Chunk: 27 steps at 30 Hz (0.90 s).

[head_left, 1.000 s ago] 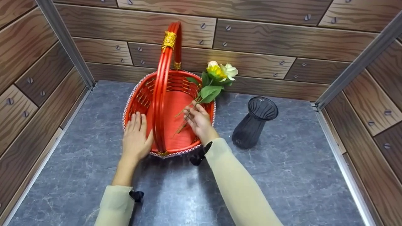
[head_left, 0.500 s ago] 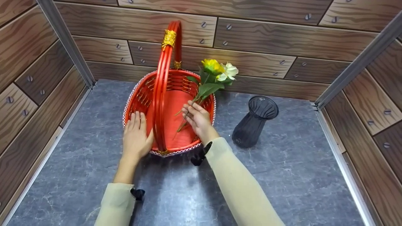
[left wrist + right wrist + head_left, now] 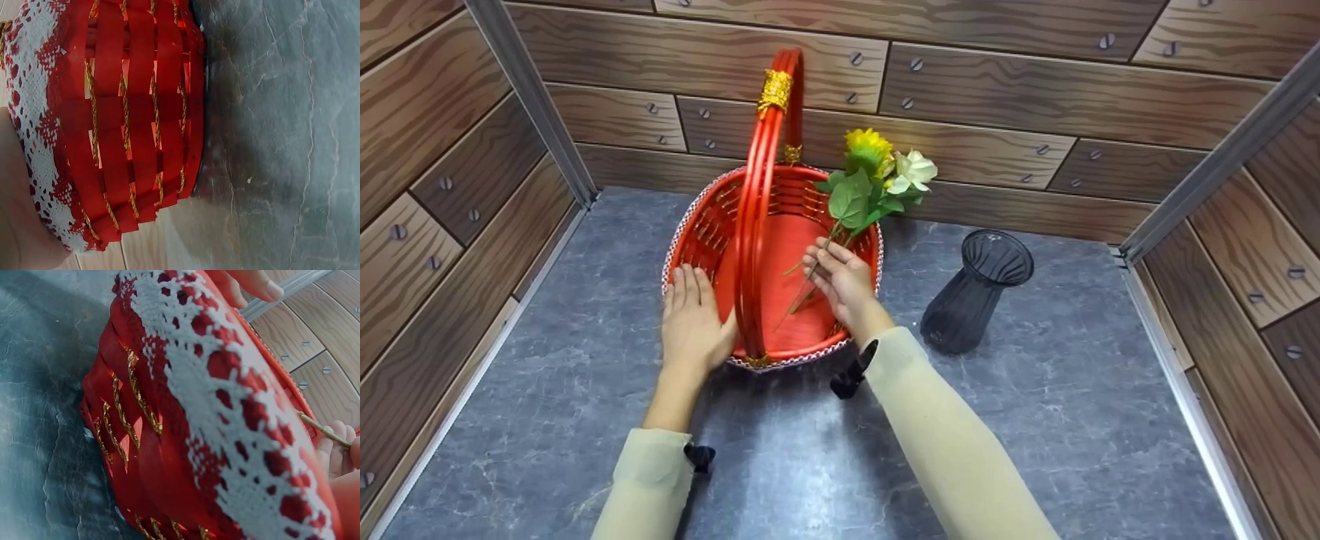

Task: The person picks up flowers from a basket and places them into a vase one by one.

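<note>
My left hand rests with straight fingers on the left rim of the red basket, thumb by the handle's base. Over the basket's right side, my right hand pinches thin green stems. Their blooms, a yellow flower and a white flower, lean beyond the back right rim, with green leaves below them. In the left wrist view the woven basket side and part of the hand show. A stem lies between fingers in the right wrist view, past the lace trim.
A dark ribbed glass vase stands to the right of the basket on the grey marbled surface. The basket's tall red handle arches over its middle. Wood-patterned walls with metal corner strips enclose the back and sides.
The flowers have turned in my right hand: the yellow bloom now points upward and the leaves sit differently. My left hand has stayed on the rim. The head view has shifted slightly.
</note>
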### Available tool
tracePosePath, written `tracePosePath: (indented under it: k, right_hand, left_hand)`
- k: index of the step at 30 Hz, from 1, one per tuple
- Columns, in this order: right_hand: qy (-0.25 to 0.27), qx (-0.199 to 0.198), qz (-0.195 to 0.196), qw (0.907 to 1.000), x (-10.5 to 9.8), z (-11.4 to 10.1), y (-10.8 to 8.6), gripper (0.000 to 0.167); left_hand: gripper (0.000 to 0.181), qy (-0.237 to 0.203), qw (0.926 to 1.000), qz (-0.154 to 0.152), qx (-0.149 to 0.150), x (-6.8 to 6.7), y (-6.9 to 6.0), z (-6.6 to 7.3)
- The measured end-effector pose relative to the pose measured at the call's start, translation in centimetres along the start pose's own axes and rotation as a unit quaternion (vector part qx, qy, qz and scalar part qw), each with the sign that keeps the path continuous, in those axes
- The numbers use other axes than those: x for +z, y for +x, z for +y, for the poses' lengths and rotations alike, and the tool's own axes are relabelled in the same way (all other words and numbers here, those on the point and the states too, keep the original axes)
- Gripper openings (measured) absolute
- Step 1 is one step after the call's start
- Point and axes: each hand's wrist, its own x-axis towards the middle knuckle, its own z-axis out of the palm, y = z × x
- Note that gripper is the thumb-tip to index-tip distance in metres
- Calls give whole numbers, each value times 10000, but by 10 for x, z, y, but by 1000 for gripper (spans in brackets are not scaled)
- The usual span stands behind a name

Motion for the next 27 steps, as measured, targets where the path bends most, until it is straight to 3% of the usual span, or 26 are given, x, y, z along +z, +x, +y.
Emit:
tracePosePath:
  k: [10,19,27]
  right_hand:
    - [-199,98,104,9997,4,-17,-8,31]
    - [-344,-61,175,9992,3,-25,-11,33]
    - [-144,-251,237,9993,0,-31,-17,35]
  left_hand:
    - [86,18,9998,24,180,1,1,2]
    - [84,-15,9998,74,206,1,0,0]
    - [85,-30,9998,51,167,1,0,-2]
